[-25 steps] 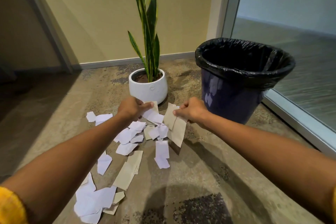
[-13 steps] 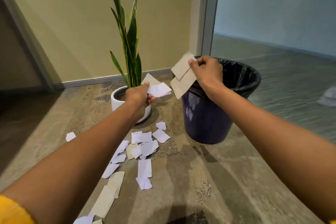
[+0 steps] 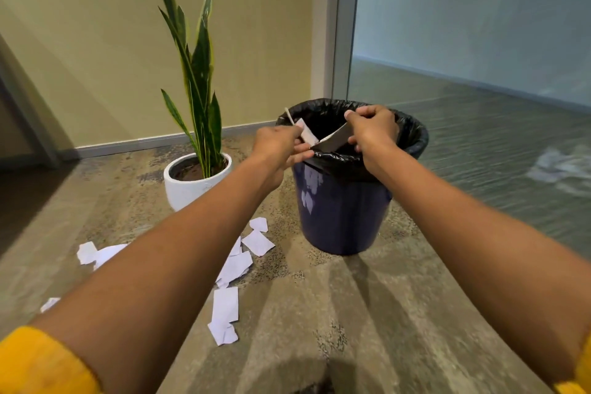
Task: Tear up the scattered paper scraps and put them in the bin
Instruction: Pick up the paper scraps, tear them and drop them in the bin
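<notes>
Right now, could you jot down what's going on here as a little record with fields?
place: patterned floor by a wall and a glass partition
left hand: pinching white paper pieces at the bin's rim
right hand: gripping a paper piece above the bin opening
bin: dark blue, black liner, upright
potted plant: white pot, left of the bin
scraps on floor: several white pieces still lying left of the bin

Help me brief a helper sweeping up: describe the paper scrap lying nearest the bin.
Find the dark blue bin with the black liner, right of the potted plant. On the floor by its left base lies a small white scrap, the farthest of the trail.
</notes>
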A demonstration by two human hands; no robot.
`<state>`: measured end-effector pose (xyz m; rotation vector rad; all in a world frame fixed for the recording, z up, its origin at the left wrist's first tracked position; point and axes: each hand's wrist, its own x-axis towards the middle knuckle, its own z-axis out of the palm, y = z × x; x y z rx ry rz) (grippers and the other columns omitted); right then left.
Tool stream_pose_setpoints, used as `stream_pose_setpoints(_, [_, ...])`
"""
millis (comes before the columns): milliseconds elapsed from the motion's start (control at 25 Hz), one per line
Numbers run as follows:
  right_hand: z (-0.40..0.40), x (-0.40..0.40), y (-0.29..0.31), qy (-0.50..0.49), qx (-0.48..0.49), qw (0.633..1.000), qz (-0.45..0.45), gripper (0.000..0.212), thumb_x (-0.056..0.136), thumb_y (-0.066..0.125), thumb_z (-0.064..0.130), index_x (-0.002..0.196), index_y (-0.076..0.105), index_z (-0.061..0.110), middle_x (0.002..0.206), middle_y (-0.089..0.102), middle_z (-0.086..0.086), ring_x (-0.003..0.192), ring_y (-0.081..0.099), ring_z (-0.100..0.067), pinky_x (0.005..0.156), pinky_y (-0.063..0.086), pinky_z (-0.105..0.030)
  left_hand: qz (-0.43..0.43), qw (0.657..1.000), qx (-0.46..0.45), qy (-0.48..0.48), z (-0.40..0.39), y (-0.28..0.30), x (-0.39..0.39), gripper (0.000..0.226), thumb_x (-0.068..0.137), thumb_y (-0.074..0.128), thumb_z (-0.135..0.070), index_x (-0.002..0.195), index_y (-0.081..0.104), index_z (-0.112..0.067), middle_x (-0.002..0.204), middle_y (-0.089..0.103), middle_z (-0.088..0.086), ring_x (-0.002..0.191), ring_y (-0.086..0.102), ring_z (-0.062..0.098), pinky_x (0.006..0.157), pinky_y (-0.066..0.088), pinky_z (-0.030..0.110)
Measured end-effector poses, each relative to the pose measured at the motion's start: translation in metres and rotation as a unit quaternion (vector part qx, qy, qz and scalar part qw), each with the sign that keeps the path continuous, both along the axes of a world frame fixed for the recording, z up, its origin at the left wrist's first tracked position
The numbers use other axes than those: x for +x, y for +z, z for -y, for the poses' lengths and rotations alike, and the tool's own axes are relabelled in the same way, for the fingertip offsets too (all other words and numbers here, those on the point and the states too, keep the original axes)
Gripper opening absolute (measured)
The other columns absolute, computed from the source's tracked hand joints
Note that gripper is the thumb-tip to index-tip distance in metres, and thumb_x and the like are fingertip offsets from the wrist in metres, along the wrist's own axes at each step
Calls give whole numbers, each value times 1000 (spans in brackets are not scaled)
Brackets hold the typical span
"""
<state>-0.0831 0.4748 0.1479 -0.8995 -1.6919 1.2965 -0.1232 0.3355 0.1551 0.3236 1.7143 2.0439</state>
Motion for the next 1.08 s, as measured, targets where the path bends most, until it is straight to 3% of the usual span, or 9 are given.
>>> stream_pose_setpoints(160, [2,-1,-2,7,34,999,32,9,81,69,25,81,60,26,98,72,-5,79,70,-23,83,58,-42,-52,997,-48,-20,3,-1,3,26,94,52,-9,119,58,-3,99,57,9,93,56,18,75,54,30])
stream_pose_setpoints(280, [8,-1,-3,21,58,997,39,18,82,68,21,71,57,29,96,72,-2,96,68,-27,89,55,-44,-77,994,-75,-18,11,-4,1,29,94,50,-5,121,60,-5,105,58,9,95,55,18,72,52,28])
stream_pose_setpoints(480, [35,-7,-5,76,112,990,31,15,83,66,15,75,63,27,80,67,2,82,68,-22,84,57,-40,-96,989,-115,-14,37,-11,-7,26,94,50,-3,115,63,-6,92,62,4,81,58,12,67,51,25])
stream_pose_setpoints(680, [80,-18,-17,157,190,968,37,8,84,66,11,87,70,17,77,64,4,77,61,-11,75,52,-24,-107,983,-151,-14,74,-22,-20,22,93,53,-7,111,65,-7,90,63,4,75,59,10,62,52,23])
stream_pose_setpoints(840, [119,-30,-45,252,171,948,95,9,84,65,5,88,68,12,78,64,1,66,56,-10,65,51,-27,-120,967,-221,-35,111,-47,-33,23,91,55,-4,112,65,-4,85,62,4,73,59,11,68,52,25])
stream_pose_setpoints(960, [142,-34,-80,343,128,911,189,16,82,69,6,97,66,6,72,61,-1,56,55,-11,48,44,-21,-159,927,-330,-83,148,-79,-45,22,88,59,-3,108,67,-6,92,65,9,79,60,15,68,53,26])
stream_pose_setpoints(1000, [147,-34,-94,372,108,894,226,22,80,72,7,101,64,5,70,58,0,57,55,-12,46,43,-21,-192,897,-382,-112,161,-91,-49,24,87,61,-4,110,67,-7,98,66,12,83,60,18,68,53,27])
stream_pose_setpoints(1080, [157,-34,-121,427,87,850,297,36,77,77,12,109,61,5,76,57,-2,62,55,-14,48,45,-23,-273,796,-510,-180,185,-113,-58,34,83,67,-10,117,65,-11,114,65,15,95,60,22,74,48,28])
